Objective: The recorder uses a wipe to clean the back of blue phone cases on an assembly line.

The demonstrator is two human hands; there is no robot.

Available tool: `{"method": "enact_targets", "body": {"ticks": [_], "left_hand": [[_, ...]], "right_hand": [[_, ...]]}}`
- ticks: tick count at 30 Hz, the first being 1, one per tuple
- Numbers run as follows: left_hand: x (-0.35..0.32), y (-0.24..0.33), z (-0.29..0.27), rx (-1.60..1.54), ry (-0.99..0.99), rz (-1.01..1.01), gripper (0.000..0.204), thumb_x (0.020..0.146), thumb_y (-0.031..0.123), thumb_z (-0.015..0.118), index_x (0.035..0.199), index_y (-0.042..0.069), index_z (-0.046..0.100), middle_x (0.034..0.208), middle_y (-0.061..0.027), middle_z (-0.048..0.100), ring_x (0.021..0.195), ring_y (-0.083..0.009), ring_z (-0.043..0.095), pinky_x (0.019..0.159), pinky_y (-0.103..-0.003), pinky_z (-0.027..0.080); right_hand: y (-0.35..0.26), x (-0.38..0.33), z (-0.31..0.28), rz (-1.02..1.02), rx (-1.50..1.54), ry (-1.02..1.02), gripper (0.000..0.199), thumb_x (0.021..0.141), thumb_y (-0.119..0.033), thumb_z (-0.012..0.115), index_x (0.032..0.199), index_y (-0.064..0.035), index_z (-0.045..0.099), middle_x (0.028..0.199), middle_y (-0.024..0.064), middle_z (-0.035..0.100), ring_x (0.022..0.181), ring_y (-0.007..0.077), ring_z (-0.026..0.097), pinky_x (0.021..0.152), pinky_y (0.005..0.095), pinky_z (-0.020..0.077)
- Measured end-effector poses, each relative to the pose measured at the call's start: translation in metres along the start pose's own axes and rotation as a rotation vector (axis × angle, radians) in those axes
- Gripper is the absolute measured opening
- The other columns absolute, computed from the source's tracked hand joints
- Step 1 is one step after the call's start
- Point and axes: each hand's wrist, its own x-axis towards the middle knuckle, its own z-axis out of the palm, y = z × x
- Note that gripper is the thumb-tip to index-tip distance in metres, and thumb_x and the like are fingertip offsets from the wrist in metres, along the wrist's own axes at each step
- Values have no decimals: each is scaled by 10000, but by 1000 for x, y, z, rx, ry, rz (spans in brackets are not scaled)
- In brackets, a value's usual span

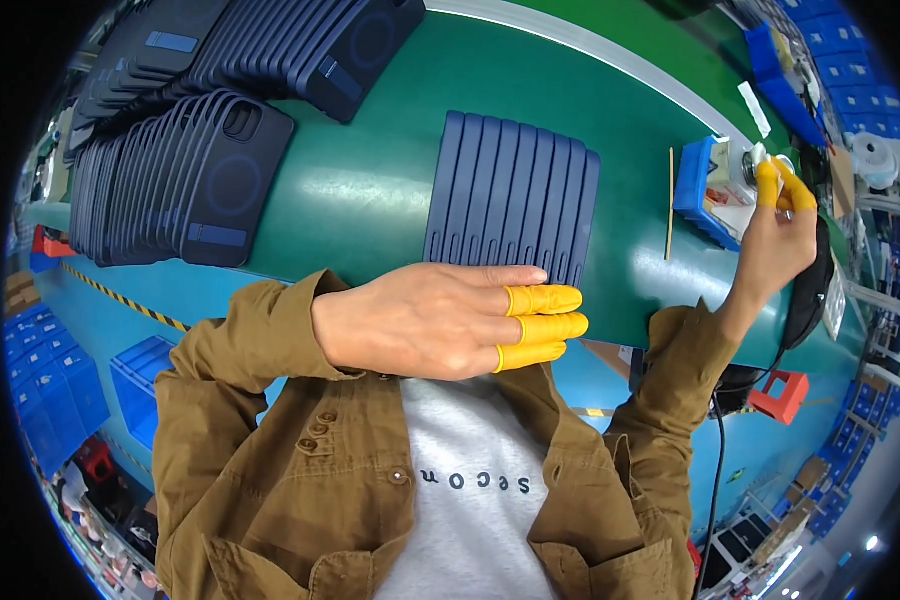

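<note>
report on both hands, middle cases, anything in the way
Left hand over near end of dark blue cases, contact unclear. Right hand at white piece, grip unclear. Cases in one row. Thin stick right of row, clear of it.

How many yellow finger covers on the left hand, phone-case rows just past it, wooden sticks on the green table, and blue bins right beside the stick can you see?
Yellow finger cots on the left hand: 3
Phone-case row just past it: 1
Wooden stick: 1
Blue bin: 1
Total: 6
</note>
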Motion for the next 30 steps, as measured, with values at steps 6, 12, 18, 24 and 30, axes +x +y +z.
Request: {"method": "enact_targets", "body": {"ticks": [6, 12, 18, 24, 30], "left_hand": [[-2, -1, 3, -12, -9, -22, 352, 796, 102, 626, 1123, 25, 730, 1365, -73, 610, 1350, -265, 518, 1208, -418, 380], [1, 0, 1, 28, 20, -12, 345, 781, 110, 628, 1094, 18, 738, 1322, -69, 632, 1332, -260, 531, 1212, -420, 374], [-2, 0, 4, -20, 9, -44, 315, 769, 109, 635, 1050, 32, 755, 1218, -64, 666, 1315, -255, 544, 1221, -425, 362], [-2, 1, 1, -22, -35, -52, 317, 771, 119, 643, 1056, 37, 757, 1153, -62, 679, 1303, -254, 554, 1224, -422, 358], [0, -1, 3, -31, 68, -42, 355, 826, 126, 623, 1149, 16, 719, 1251, -81, 665, 1291, -263, 562, 1199, -418, 388]], "right_hand": [[-77, -87, -15, -286, 763, -697, 170, 791, -30, 787, 949, -41, 728, 920, 82, 693, 796, 211, 636, 673, 297, 498], [-61, -68, 46, -112, 739, -435, 156, 861, -13, 738, 1012, 2, 702, 926, 76, 676, 785, 168, 631, 701, 271, 508], [-74, -76, 8, 42, 823, -585, 165, 868, -61, 755, 1016, 4, 725, 921, 62, 708, 846, 150, 644, 719, 285, 519], [-102, -59, 34, -500, 602, -379, 202, 713, -51, 812, 901, -60, 739, 869, 90, 655, 808, 305, 581, 680, 395, 476], [-77, -36, 48, -10, 622, -504, 128, 832, -69, 741, 956, -43, 759, 865, 75, 702, 713, 183, 581, 654, 284, 453]]}}
